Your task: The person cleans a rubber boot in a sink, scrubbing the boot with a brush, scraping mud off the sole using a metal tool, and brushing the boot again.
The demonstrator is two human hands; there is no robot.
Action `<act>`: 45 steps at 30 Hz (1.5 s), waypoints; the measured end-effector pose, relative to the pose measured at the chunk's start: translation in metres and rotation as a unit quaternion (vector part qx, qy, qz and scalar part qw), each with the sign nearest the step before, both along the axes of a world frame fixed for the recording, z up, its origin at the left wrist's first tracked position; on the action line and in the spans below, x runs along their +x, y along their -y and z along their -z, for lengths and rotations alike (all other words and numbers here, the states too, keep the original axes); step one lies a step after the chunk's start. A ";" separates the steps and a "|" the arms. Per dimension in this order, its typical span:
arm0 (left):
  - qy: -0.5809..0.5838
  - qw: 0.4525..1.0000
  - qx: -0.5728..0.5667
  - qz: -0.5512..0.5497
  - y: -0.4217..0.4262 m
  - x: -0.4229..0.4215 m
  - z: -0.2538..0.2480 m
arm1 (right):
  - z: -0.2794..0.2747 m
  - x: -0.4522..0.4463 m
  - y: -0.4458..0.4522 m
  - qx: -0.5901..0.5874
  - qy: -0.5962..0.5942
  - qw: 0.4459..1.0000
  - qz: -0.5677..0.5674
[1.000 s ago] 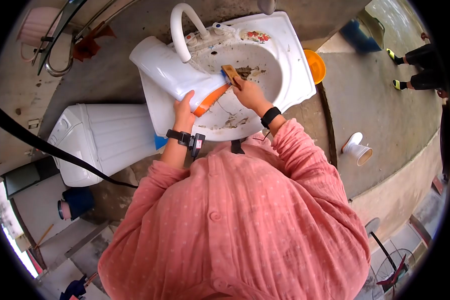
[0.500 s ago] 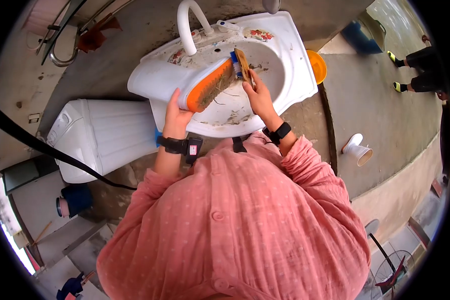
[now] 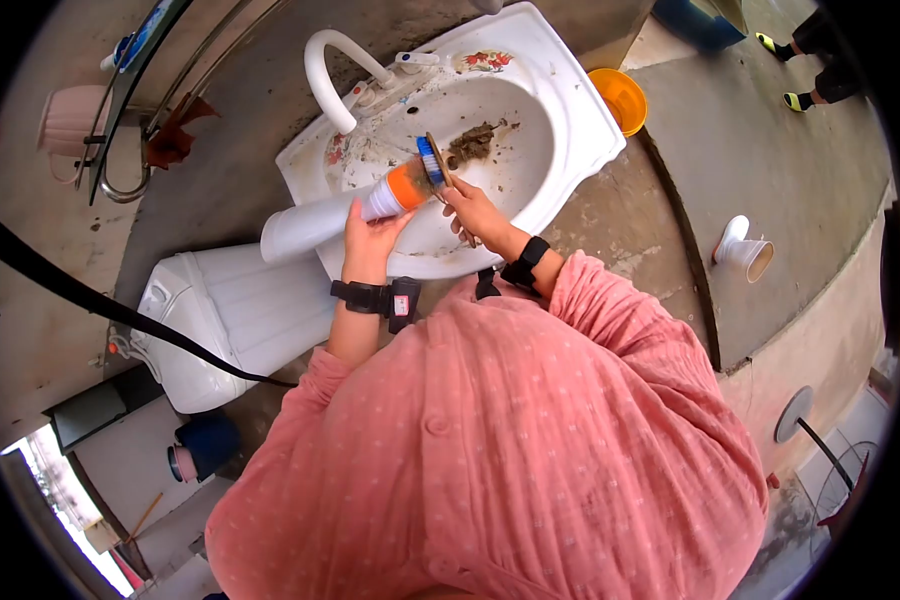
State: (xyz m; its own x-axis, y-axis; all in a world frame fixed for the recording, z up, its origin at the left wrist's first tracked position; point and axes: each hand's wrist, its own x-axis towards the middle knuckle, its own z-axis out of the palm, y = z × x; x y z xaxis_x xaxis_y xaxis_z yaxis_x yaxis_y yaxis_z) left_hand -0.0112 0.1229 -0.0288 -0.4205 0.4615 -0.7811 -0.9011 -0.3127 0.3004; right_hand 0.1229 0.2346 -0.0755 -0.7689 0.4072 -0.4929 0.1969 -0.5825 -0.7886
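A white rain boot point(image 3: 310, 226) with an orange sole lies slanted over the front left of the white sink point(image 3: 580, 120). My left hand point(image 3: 372, 235) grips it near the sole, fingers closed around its underside. In my right hand point(image 3: 475, 215) is a wooden scrub brush point(image 3: 433, 160) with blue and white bristles, which press against the muddy sole. A clump of brown mud point(image 3: 473, 145) lies in the basin, with smaller bits scattered around it.
A curved white faucet point(image 3: 320, 80) rises behind the basin. A white washing machine point(image 3: 240, 315) stands at the left. An orange basin point(image 3: 620, 100) sits right of the sink. Another white boot point(image 3: 740, 250) stands on the floor; a person's legs point(image 3: 820, 80) show far right.
The boot has turned so its sole faces the brush more edge-on. The brush has moved left and down onto the sole. A mud clump now shows in the basin.
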 end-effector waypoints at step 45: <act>-0.755 0.408 -0.398 0.325 -0.005 0.025 0.032 | -0.069 0.045 -0.025 0.183 0.113 0.944 -0.249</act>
